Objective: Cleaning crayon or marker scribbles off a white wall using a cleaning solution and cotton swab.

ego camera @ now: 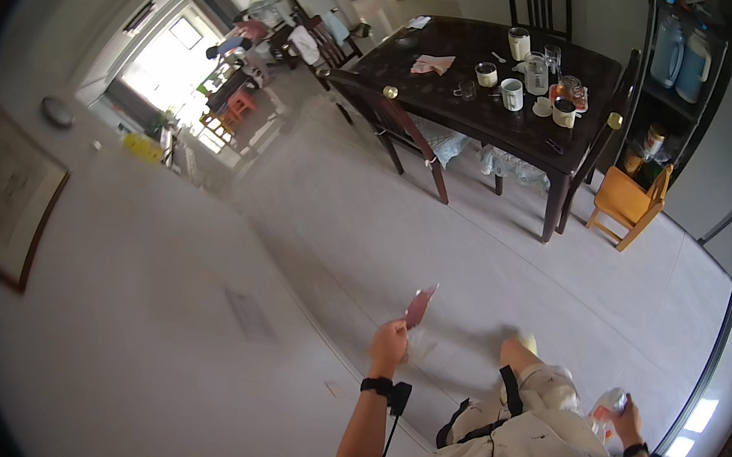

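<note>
My left hand [389, 347] is raised in front of me and grips a small reddish packet [420, 306] by its lower end. Some clear plastic [418, 346] hangs beside that hand. Low on the right, near my hip, my right hand [629, 423] holds a clear plastic item [611, 404] with red-orange parts; whether it is a bottle or a bag I cannot tell. Both wrists wear black bands, and a dark device with a cord sits at the left one.
A dark wooden table [451, 104] with mugs, glasses and a pink cloth [433, 65] stands ahead, chairs around it. Right of it are a small wooden chair [626, 200] and a shelf [677, 100]. A white wall [137, 337] runs along my left. People are in the far room.
</note>
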`<state>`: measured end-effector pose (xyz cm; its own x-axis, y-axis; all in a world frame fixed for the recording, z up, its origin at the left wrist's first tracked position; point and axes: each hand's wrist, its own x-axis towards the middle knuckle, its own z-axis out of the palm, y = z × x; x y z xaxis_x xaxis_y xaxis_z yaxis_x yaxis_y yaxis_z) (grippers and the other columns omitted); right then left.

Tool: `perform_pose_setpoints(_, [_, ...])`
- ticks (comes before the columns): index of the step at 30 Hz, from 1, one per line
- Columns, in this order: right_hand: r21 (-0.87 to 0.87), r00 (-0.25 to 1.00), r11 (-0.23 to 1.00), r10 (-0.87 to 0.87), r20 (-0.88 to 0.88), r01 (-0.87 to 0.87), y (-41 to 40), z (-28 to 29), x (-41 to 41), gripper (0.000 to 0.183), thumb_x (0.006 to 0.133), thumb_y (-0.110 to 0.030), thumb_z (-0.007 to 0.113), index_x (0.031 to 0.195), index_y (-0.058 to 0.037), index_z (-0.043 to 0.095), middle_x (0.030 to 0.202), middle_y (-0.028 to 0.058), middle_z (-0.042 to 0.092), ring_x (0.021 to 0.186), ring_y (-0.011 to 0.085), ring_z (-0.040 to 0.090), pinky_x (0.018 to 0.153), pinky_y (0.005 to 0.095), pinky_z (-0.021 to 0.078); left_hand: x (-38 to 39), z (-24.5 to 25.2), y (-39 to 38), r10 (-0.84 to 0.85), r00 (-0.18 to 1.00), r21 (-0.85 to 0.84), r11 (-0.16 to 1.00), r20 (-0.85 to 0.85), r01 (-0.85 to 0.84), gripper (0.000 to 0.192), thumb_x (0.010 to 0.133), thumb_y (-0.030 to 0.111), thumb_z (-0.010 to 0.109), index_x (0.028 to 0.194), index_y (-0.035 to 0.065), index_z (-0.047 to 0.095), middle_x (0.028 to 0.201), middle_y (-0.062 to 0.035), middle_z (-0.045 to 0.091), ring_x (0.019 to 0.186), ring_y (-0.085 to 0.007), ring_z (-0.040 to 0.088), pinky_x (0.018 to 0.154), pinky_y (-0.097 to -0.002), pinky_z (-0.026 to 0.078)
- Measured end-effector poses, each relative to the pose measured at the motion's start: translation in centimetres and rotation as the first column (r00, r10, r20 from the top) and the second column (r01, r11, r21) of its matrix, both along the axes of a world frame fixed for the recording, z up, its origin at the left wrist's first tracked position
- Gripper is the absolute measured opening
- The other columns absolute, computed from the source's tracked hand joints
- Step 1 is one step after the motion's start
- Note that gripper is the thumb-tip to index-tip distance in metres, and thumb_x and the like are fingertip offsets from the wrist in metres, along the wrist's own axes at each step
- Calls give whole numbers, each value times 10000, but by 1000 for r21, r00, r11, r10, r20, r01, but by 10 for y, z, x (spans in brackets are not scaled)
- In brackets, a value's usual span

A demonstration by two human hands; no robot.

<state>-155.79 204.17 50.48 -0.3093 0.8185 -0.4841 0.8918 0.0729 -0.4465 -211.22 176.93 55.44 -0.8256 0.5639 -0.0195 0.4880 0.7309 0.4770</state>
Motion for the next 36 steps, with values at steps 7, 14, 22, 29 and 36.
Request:
perform_pose_setpoints(7, [-83, 1000, 997, 5, 13, -4, 90, 8, -279, 827, 703, -538, 718, 1292, -16, 464, 1039, 199, 648, 959, 365, 628, 792, 446, 495, -244, 0, 10, 80, 993, -268, 962, 87, -54, 235, 821, 192, 532, 762, 17, 676, 667, -174, 643, 606, -355, 627, 571, -422, 481])
perform_pose_setpoints(14, [-41, 984, 985, 169, 53, -167, 129, 2, -545, 721, 727, -483, 688, 1261, -46, 483, 1040, 203, 645, 983, 383, 612, 815, 459, 490, -413, -108, -163, 537, 592, -315, 840, 601, -442, 291, 777, 83, 480, 520, -36, 546, 517, -154, 572, 380, -278, 533, 389, -407, 411])
perform_pose_setpoints(22, [-93, 991, 990, 109, 78, -102, 105, -16, -808, 846, 700, -522, 714, 1341, -49, 431, 1063, 214, 641, 996, 384, 610, 831, 450, 484, -692, -37, -128, 587, 446, -260, 756, 675, -601, 315, 790, 17, 452, 476, 9, 452, 452, -134, 501, 358, -256, 504, 348, -400, 380])
perform_pose_setpoints(29, [-174, 998, 983, -49, 27, 53, 43, -29, -1039, 795, 728, -350, 715, 1386, -48, 386, 1076, 222, 638, 1018, 373, 611, 830, 439, 489, -1074, -42, -49, 242, 955, -218, 955, 173, -203, 316, 813, 249, 552, 680, -27, 631, 596, -185, 585, 551, -310, 600, 529, -417, 437])
perform_pose_setpoints(36, [-221, 987, 967, -145, -63, 128, 7, -96, -1289, 604, 659, -299, 812, 1147, -56, 551, 978, 174, 676, 937, 323, 652, 778, 407, 506, -1368, 6, 59, 158, 983, -116, 982, 95, -146, 277, 806, 196, 548, 693, -42, 633, 550, -181, 573, 516, -264, 612, 516, -372, 440])
